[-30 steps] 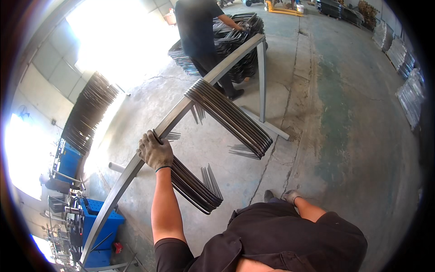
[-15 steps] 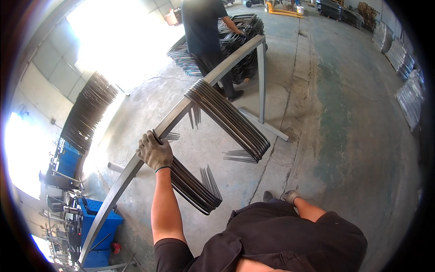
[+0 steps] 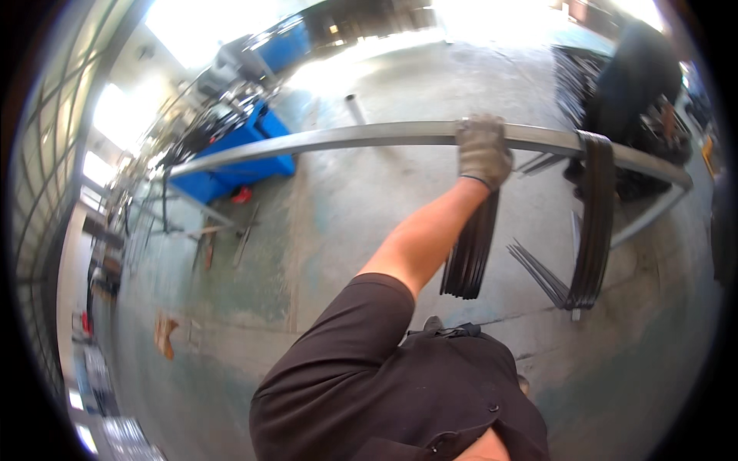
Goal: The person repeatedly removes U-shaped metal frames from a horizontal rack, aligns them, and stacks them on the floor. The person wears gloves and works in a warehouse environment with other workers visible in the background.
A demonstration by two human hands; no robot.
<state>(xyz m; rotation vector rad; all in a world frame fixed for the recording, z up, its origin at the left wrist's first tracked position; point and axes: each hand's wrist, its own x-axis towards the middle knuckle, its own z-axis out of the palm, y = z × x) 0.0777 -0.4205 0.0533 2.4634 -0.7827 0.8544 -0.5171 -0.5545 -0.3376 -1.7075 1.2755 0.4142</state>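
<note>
My left hand (image 3: 484, 150), in a grey-brown work glove, is closed over the top of a bundle of bent dark metal bars (image 3: 470, 257) where it hangs on a square metal rail (image 3: 330, 137). The glove hides the upper bends and part of the rail. To its right, a second bundle of bent bars (image 3: 594, 219) is hooked over the same rail, with several straight ends angling off to the left. My right hand is almost wholly hidden; only a small patch shows beside my dark shirt, so its fingers cannot be made out.
Left of the rail stands a blue workbench (image 3: 231, 157) with metal parts on it. At the far right a co-worker in dark clothes (image 3: 634, 77) is beside stacked dark frames (image 3: 576, 81). A short upright pipe (image 3: 354, 109) stands behind the rail. Rods lie on the floor below.
My view has swung left, so the rail now runs nearly level and the workbench is nearer the middle. My left hand stays on the rail at the nearer bundle.
</note>
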